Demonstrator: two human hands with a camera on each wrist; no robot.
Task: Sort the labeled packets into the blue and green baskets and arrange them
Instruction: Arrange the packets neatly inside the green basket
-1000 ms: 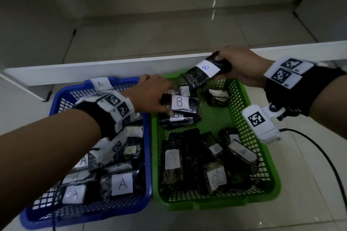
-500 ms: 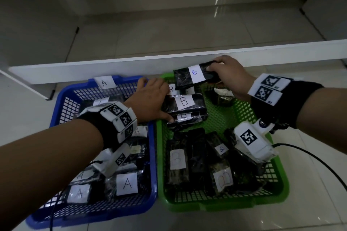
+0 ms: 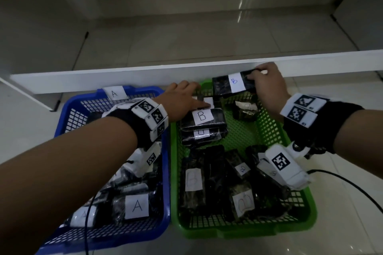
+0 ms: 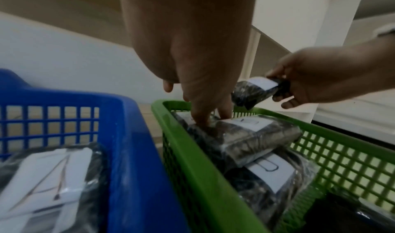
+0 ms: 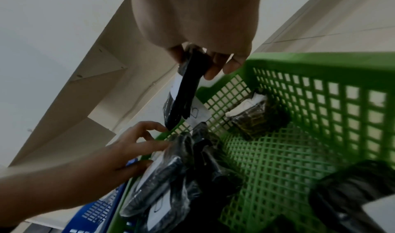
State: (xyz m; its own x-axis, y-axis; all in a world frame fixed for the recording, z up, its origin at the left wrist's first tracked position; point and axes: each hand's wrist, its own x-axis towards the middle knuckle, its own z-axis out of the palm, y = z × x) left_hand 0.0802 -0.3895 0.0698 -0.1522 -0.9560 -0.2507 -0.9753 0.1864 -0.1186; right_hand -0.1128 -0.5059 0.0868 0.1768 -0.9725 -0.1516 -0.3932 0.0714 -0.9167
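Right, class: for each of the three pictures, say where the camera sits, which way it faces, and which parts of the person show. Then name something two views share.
Head: worn on the head, facing forward and down at the blue plastic mesh basket and the green plastic mesh basket; both forearms show.
Left wrist: along the left hand, pressing the stacked packets.
Right wrist: along the right hand, fingers pinching the black B-labelled packet.
Shared: all three show that packet over the green basket's far rim.

Blue basket [image 3: 116,93], green basket [image 3: 269,232], black packets [image 3: 207,122].
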